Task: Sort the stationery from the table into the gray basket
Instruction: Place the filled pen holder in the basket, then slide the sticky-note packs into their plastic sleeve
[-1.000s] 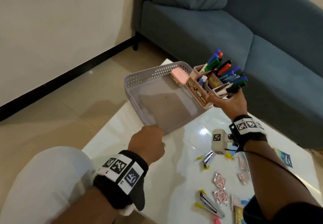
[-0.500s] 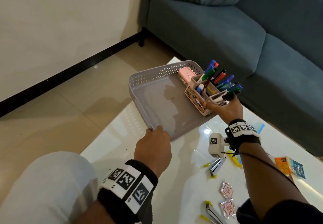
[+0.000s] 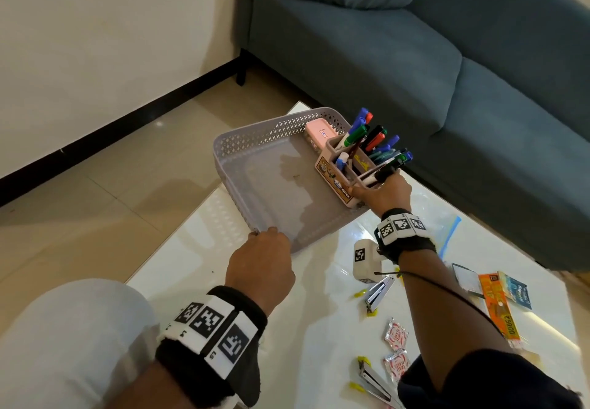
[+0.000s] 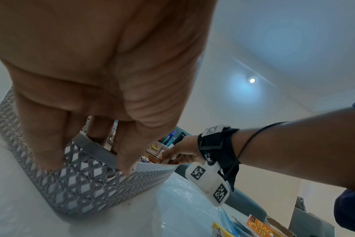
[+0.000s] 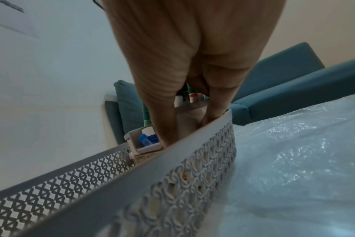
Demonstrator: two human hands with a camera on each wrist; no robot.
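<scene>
The gray lattice basket (image 3: 236, 150) rests tilted at the white table's far left corner. My left hand (image 3: 260, 260) grips its near corner rim (image 4: 95, 148), fingers hooked over the edge. My right hand (image 3: 381, 193) holds the pink pen holder (image 3: 335, 175), full of colored markers (image 3: 375, 138), which stands in the basket's right end. In the right wrist view my fingers (image 5: 162, 125) curl round the holder (image 5: 144, 144) just inside the basket wall (image 5: 192, 160). A pink stapler-like case (image 3: 316, 135) lies in the basket behind the holder.
On the table (image 3: 319, 329) near me lie two metal staplers (image 3: 378, 293) (image 3: 372, 383), red-and-white sachets (image 3: 396, 333), an orange pack (image 3: 498, 306), a blue card (image 3: 517, 290) and a clear zip bag (image 3: 440, 217). A blue-gray sofa (image 3: 415, 57) stands behind. My knee (image 3: 73, 338) is at lower left.
The basket has come down from the air onto the table's far corner, still in my left hand. My right hand has lowered the pen holder into its right end.
</scene>
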